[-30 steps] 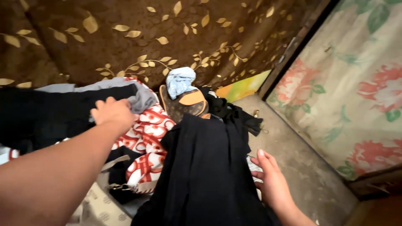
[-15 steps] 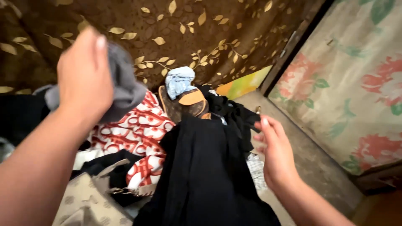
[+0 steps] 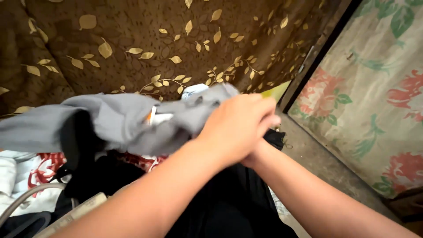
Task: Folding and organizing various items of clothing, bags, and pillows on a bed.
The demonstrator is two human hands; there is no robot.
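Only one label visible: small white fabric tag with an orange edge point(image 3: 155, 117), sewn to the grey cloth garment point(image 3: 110, 123), near the middle of its upper fold, left of the hands. Tilted, partly creased, its markings too small to make out. No packages, signs or screens anywhere else in view.

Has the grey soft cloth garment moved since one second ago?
Yes. The grey garment has risen off the clothes pile and now hangs in front of the brown leaf-patterned curtain, held up by the left hand.
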